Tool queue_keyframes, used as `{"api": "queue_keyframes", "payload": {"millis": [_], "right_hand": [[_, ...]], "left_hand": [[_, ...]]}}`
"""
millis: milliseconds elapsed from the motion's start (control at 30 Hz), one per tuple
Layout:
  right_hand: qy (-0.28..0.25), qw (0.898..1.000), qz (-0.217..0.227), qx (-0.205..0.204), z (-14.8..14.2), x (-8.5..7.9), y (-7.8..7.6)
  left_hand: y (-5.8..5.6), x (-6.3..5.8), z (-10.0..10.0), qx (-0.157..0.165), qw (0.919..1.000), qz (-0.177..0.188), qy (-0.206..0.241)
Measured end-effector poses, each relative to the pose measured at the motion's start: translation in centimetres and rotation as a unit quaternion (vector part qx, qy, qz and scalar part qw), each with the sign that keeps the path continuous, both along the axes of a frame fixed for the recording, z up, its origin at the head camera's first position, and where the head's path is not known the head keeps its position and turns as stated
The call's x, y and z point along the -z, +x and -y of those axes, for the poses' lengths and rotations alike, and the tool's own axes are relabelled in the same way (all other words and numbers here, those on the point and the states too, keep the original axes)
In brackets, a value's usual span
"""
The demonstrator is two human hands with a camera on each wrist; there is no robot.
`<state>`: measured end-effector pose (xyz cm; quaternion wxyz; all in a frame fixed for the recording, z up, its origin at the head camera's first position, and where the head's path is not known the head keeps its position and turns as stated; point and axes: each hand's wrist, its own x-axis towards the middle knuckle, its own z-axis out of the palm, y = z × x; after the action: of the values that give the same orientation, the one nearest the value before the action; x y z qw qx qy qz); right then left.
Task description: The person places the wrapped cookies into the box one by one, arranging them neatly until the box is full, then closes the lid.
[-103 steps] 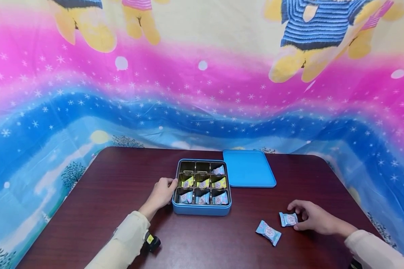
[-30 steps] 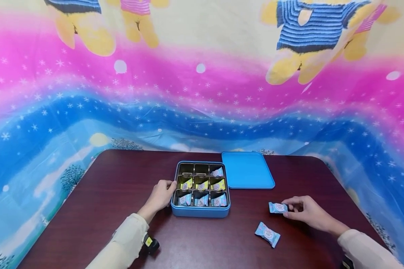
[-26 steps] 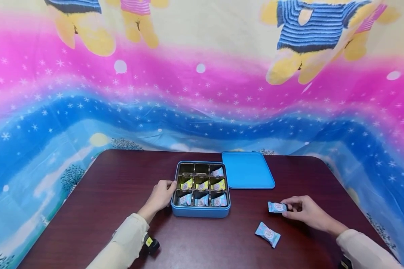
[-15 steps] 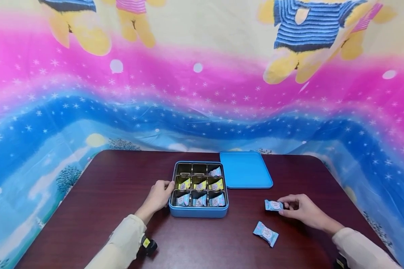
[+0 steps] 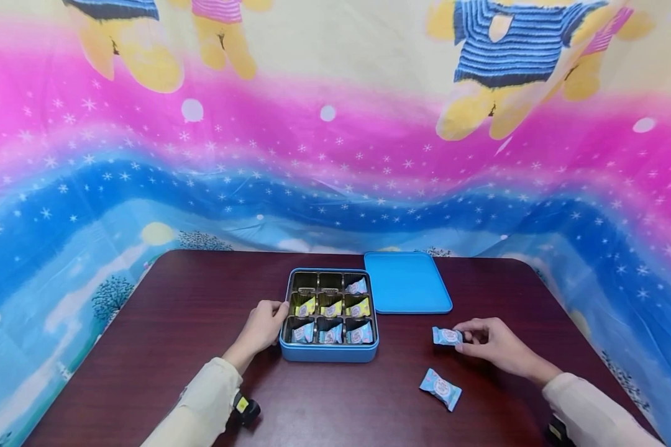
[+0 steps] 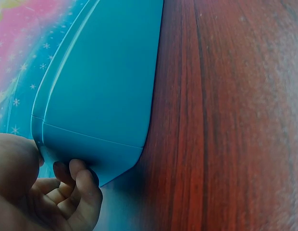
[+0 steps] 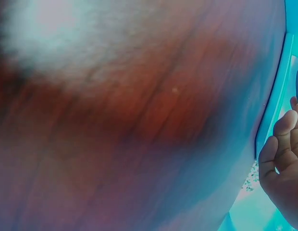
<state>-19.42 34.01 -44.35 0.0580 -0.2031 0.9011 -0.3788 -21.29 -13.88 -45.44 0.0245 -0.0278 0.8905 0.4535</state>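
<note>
My left hand (image 5: 260,326) holds the left side of a blue tin box (image 5: 328,354), thumb at the rim. In the left wrist view its curled fingers (image 6: 86,192) meet the tin's wall near a corner. Small wrapped candies sit in the tin's compartments: yellow ones (image 5: 331,308) across the middle row, blue ones (image 5: 330,335) along the front row and one at back right. My right hand (image 5: 500,347) pinches the right end of a blue wrapped candy (image 5: 446,336) over the table. Only the hand's fingers (image 7: 283,127) show at the right wrist view's edge.
Another blue wrapped candy (image 5: 440,389) lies on the dark red wooden table (image 5: 335,410), nearer the front. A flat blue lid (image 5: 408,282) lies behind and right of the tin, close against it. A printed cloth (image 5: 335,186) hangs behind the table.
My right hand, its fingers around the candy on the table at first, has carried it leftward and farther from me. The left hand stays at the tin.
</note>
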Motion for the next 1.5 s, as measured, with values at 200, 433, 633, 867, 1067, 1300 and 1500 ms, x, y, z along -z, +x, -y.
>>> {"api": "queue_keyframes", "payload": {"millis": [200,433,633,867,1067,1300,1500], "right_hand": [[-0.004,1.000,-0.004,0.001,0.8,-0.2,-0.4],[-0.007,1.000,-0.003,-0.002,1.7,-0.2,-1.0],[-0.006,1.000,-0.015,-0.004,2.3,-0.4,-1.6],[-0.018,1.000,-0.017,-0.007,3.0,-0.6,-2.2],[-0.021,0.999,-0.023,-0.015,3.6,-0.9,-2.6],[-0.014,1.000,-0.027,-0.006,4.5,-1.3,-3.1],[-0.021,0.999,-0.034,-0.009,5.3,-1.8,-3.5]], "left_hand": [[0.0,0.1,0.0,-0.002,0.9999,-0.011,0.000],[0.0,0.1,0.0,-0.002,0.9999,-0.010,-0.001],[0.0,-0.1,0.0,0.000,1.0000,-0.006,-0.001],[0.0,-0.1,0.1,0.000,1.0000,-0.002,-0.002],[0.0,-0.2,0.1,0.001,1.0000,0.000,-0.006],[-0.1,-0.2,0.1,0.000,1.0000,0.001,-0.008],[-0.1,-0.1,0.0,-0.002,1.0000,0.002,-0.009]]}}
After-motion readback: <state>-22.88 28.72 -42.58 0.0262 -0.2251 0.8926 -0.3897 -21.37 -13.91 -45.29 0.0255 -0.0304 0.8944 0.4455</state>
